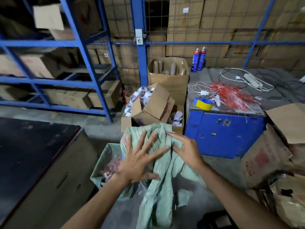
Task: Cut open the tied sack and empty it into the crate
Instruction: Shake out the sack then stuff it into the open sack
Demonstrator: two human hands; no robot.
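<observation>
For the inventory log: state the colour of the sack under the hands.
Pale green sack, dusty with whitish smudges; the head view shows it.

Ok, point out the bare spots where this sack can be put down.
The dark tabletop at left is bare. The grey floor between the blue shelving and the cartons is free. The blue cabinet's top is crowded in front with tape dispenser, chargers and red ties.

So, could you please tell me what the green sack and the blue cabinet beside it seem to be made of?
The green sack looks like woven plastic fabric, matte and limp: it crumples in soft folds under the left hand and the right hand. The blue cabinet looks like painted sheet metal, scuffed, with punched slots.
</observation>
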